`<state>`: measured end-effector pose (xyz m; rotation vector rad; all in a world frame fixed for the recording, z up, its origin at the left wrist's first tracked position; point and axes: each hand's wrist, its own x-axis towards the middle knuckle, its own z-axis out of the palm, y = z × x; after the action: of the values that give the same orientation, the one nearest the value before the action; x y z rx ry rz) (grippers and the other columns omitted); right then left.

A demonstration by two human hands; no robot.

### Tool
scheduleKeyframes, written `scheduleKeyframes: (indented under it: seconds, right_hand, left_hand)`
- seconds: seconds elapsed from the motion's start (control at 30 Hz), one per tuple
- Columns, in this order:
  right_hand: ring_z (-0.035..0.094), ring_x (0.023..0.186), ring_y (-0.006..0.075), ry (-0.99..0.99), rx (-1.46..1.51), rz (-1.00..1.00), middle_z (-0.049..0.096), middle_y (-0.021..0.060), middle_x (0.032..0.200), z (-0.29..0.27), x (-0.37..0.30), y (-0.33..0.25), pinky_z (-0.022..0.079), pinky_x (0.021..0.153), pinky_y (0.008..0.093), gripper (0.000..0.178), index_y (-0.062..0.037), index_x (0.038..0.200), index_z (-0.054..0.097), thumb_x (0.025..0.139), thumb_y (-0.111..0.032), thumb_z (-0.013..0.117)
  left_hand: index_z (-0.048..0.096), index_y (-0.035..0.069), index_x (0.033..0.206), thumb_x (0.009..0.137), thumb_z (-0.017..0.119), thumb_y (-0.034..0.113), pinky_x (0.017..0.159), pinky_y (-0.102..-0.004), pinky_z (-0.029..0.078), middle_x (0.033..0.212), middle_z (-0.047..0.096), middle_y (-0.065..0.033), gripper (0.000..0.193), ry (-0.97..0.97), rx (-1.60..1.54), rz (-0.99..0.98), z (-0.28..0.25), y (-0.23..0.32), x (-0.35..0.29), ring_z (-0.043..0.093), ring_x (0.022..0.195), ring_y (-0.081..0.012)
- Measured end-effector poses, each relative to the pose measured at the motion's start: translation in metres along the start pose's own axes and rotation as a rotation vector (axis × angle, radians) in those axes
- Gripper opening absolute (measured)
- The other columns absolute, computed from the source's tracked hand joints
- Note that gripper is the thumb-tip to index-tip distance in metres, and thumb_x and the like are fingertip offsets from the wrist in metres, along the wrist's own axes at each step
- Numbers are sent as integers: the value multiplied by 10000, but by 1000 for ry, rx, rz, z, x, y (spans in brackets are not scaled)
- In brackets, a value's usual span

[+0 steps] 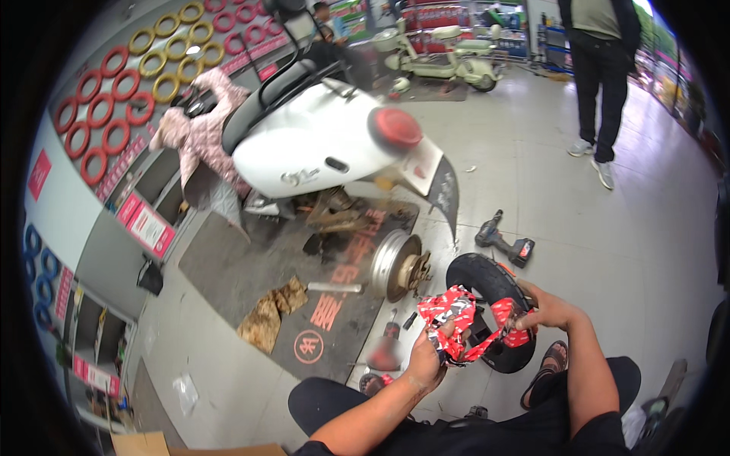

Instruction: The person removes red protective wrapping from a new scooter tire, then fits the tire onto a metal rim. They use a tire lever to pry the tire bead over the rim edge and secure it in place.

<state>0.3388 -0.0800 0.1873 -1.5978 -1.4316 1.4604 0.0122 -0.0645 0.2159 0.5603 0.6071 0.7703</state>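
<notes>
Leftmost, rows of red and yellow rings [100, 110] cover the wall. Next, a white scooter [304, 144] with a red tail light stands over a dark mat [220, 262] printed with red marks. A stained brown rag [262, 323] lies crumpled on the mat, with a metal bar [334, 288] to its right. At the mat's right edge is a silver wheel rim [389, 262], its hub facing right.

The left hand [427, 359] is closed around gathered wrapping [449, 305]. The wrapping is bright red with white print and greyish patches; it is torn, creased and bunched into loose folds. A narrow, twisted strip of it runs rightward to the right hand.

Behind and below the wrapping, the tire [487, 275] is held tilted between the person's knees, above the pale tiled floor [517, 175]. It is black, thick and rounded, with a dark inner opening partly covered by the red folds. A black cordless drill [502, 242] lies on the floor just beyond the tire.

The right hand [551, 310] is at the tire's right side, thumb and fingers pinching the red strip. Farthest right, a person [601, 83] in dark trousers stands well apart.
</notes>
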Motion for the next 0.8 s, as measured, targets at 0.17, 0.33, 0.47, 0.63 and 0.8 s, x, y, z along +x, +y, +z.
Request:
scheduleKeyframes:
  seconds: [0.17,0.33,0.47,0.63,0.8]
  right_hand:
    - [663,1289,374,423,-482,313,564,286,1511,61,54,-8,510,1103,447,1272,-68,1664,291,655,-498,935]
    - [692,1206,299,484,-90,231,696,213,1332,14,53,-1,525,1066,403,1100,-6,1520,495,595,-398,944]
    - [667,1256,340,475,13,116,673,270,1351,32,57,3,508,1091,408,1101,84,1464,499,631,-467,961]
    - [670,1256,356,590,-138,167,682,258,1348,49,45,12,507,1079,415,1066,7,1553,475,772,-613,850]
    - [685,1181,251,428,643,158,686,193,1360,61,57,22,522,1056,389,798,46,1460,575,1009,-611,617]
  left_hand:
    - [574,42,1346,1094,585,205,800,-361,571,1105,688,-71,301,13,-122,-128,36,-21,-3,676,919,-181]
    - [461,0,1511,1032,587,216,992,-472,566,1310,678,-247,540,-446,1591,-131,-46,21,-109,707,1152,-409]
    - [582,35,1087,870,676,177,608,-479,585,907,706,-198,276,-217,2183,182,-84,20,-76,732,705,-362]
    - [581,36,1301,914,708,312,963,-546,546,1111,734,-256,492,-11,1961,118,-88,-40,74,730,949,-468]
    - [522,48,1402,1023,629,238,756,-413,550,1145,736,-151,437,16,926,49,-121,-158,173,714,877,-286]
